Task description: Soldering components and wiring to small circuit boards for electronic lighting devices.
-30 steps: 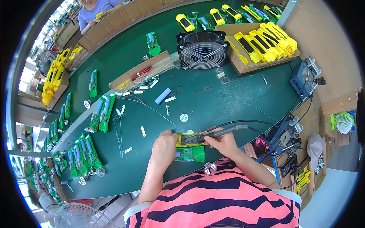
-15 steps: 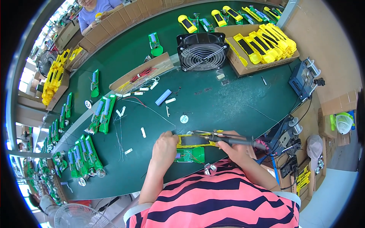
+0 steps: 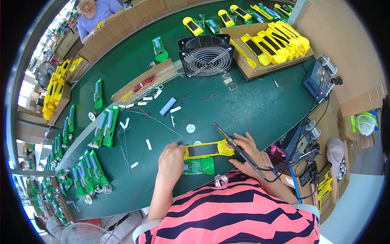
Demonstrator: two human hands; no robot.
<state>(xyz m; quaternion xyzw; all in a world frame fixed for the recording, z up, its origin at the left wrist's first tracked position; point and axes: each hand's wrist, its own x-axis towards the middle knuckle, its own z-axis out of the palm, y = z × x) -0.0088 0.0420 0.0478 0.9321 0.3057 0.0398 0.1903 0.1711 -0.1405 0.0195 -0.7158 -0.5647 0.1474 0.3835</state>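
My left hand (image 3: 170,160) is closed on the left end of a yellow plastic shell (image 3: 205,150) with a dark panel in it. My right hand (image 3: 248,151) holds a soldering iron (image 3: 237,148) loosely between thumb and fingers, its tip pointing up and left, past the shell's right end. Just below the shell lies a green plastic housing (image 3: 207,166) with a circuit board and part of a blue cell. Beside that housing, against the striped shirt, rests a round silvery lamp reflector (image 3: 221,180). A white round sticker (image 3: 190,128) lies beyond the shell.
Several green housings (image 3: 95,166) line the left. A blue cell (image 3: 167,106) and small white parts lie mid-table. Farther back stand a black fan (image 3: 206,57) and a carton (image 3: 264,72) of yellow shells. A soldering station (image 3: 317,81) stands right; a person (image 3: 95,18) sits across.
The soldering iron has swung from lying across the shell's right end to pointing up and left. My right hand's fingers have loosened and lifted. My left hand stays on the shell.
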